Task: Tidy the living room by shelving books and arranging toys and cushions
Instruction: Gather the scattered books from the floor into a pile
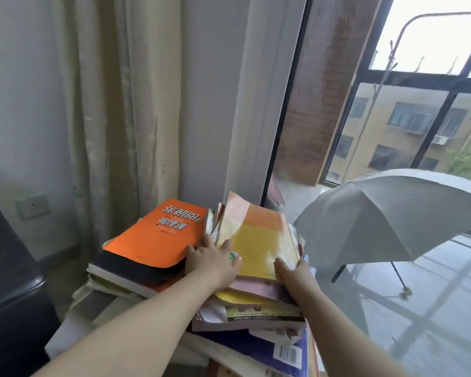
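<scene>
Nearest to me, at the bottom of the right-hand pile, a purple-covered book shows a white barcode sticker, its digits too small to read. Above it lies a book with a dark green band; its line of print is blurred.

My right hand grips the near right corner of the yellow-and-orange book on top of that pile, thumb on the cover and fingers curled round the edge. My left hand lies flat with fingers spread wide, thumb on the same cover, fingertips reaching into the gap between the two piles.

Just left sits the orange book, its title in large white characters: 张朝阳的物理课. It rests on a black book and more beneath.

I judge the tidying far from done: the books lie in loose, ragged flat stacks on a white ledge, none standing in a row, and I see no toys or cushions here at all.

Beyond hang a cream curtain and a wall socket; through the glass, an open grey umbrella.
</scene>
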Demonstrator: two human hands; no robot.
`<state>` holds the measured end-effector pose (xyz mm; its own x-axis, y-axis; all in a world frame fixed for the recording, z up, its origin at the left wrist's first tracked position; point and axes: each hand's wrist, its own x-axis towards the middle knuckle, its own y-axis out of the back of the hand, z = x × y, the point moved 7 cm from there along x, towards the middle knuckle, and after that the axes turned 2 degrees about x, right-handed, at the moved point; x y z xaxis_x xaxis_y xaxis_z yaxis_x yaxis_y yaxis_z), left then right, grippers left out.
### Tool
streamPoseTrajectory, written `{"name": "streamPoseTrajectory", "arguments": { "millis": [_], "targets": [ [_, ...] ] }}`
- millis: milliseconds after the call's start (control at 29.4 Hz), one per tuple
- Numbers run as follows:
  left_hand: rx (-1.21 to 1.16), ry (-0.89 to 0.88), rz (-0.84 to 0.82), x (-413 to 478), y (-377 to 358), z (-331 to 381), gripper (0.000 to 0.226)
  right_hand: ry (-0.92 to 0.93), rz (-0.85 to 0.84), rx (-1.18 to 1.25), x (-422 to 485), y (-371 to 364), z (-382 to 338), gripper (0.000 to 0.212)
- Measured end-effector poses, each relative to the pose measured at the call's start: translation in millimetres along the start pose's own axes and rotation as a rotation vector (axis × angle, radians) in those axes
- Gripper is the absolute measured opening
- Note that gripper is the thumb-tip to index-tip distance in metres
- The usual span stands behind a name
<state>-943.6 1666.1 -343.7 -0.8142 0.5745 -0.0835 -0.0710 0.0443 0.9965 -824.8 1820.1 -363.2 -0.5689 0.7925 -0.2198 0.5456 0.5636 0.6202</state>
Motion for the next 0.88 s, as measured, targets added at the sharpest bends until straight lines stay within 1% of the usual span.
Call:
{"name": "streamPoseTrajectory", "arguments": {
  "millis": [238, 306, 340, 408, 477, 511, 579, 681, 817, 885],
  "targets": [
    [-0.023, -0.042, -0.052, -19.8, -2.7, -3.1, 0.057, -0.018, 0.005, -0.048, -14.5, 2.4, 8.8, 0.064],
    [-0.041, -0.045, -0.069, -29.6, -4.0, -5.8, 0.058, -0.018, 0.034, -0.113, -25.0, 3.3, 11.4, 0.065],
    [-0.056, -0.047, -0.08, -29.2, -4.1, -6.3, 0.058, -0.013, 0.069, -0.197, -26.6, 4.8, 8.6, 0.063],
    [-0.068, -0.049, -0.091, -40.2, -5.1, -8.3, 0.06, 0.074, 0.133, -0.365, -46.8, 6.1, -1.3, 0.051],
    [-0.066, -0.041, -0.089, -42.7, -2.5, -9.6, 0.06, 0.22, 0.129, -0.443, -57.8, -1.4, -16.6, 0.034],
    [-0.068, -0.042, -0.091, -46.6, -3.2, -10.1, 0.06, 0.256, 0.105, -0.448, -64.5, -5.8, -17.8, 0.029],
    [-0.071, -0.047, -0.094, -51.3, -3.6, -10.0, 0.061, 0.28, 0.062, -0.452, -72.2, -11.3, -15.0, 0.028],
    [-0.103, -0.051, -0.053, -49.2, -0.6, -8.7, 0.061, 0.305, 0.059, -0.482, -75.5, -9.5, -10.8, 0.033],
    [-0.082, -0.103, 0.041, -27.4, 17.2, 8.6, 0.067, 0.339, 0.107, -0.574, -60.8, -3.7, -27.8, 0.026],
    [-0.072, -0.126, 0.075, -15.0, 24.5, 20.5, 0.068, 0.355, 0.095, -0.581, -49.2, -6.2, -36.9, 0.027]
  ]
}}
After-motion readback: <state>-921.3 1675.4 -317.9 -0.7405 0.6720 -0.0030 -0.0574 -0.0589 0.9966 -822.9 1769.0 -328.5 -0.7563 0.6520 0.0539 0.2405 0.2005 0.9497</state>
